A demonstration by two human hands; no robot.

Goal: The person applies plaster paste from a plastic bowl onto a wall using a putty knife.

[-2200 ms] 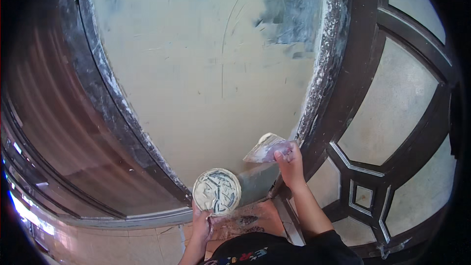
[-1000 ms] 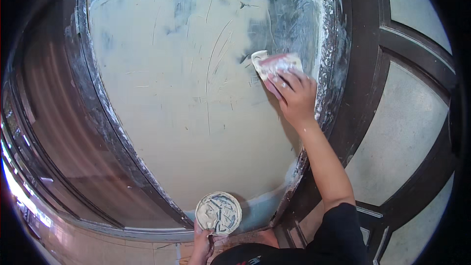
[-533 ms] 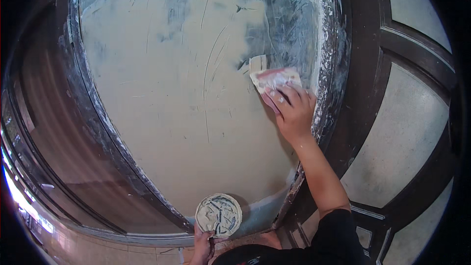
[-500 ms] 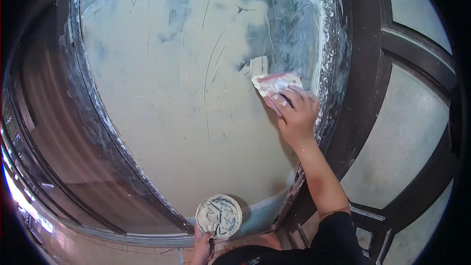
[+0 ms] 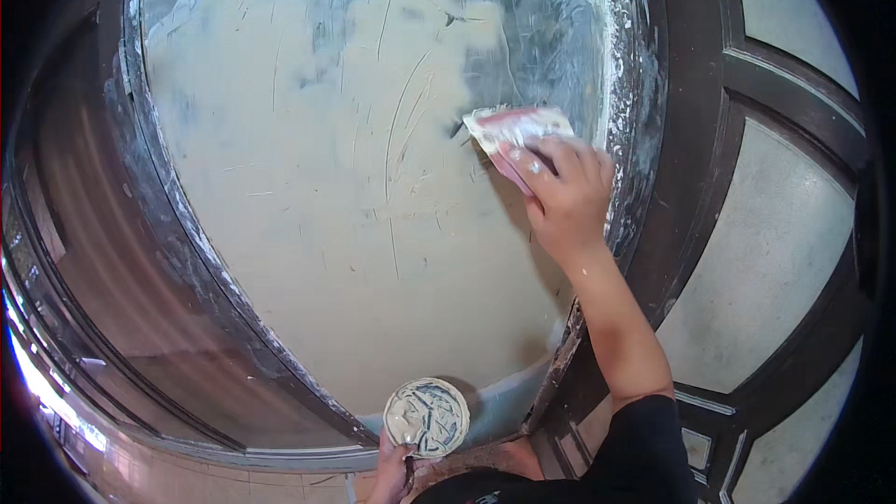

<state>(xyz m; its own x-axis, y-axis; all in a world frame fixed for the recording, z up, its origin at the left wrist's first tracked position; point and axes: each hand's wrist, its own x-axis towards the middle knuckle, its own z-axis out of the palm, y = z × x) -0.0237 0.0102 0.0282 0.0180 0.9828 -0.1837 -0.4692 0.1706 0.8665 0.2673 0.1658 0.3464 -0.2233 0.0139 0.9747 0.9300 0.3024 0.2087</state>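
right hand [image 5: 571,189]: pinkish spreader [image 5: 523,123] is being gripped, fingers curled over it. left hand [image 5: 394,469]: round pan [image 5: 427,382] is being held by the near rim, thumb on top, fingers hidden. spreader is being held on the right of the panel [image 5: 327,271], by the grey patch [image 5: 560,47]. paste [image 5: 404,422] is apparently being spread; even pressure is probably being called for next. spreader's corner is being pointed left, upper edge roughly level; long axis is being partly masked by fingers.

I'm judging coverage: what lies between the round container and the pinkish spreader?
In the head view, a stretch of cream-coated panel lies between the round container and the pinkish spreader; no other object shows.
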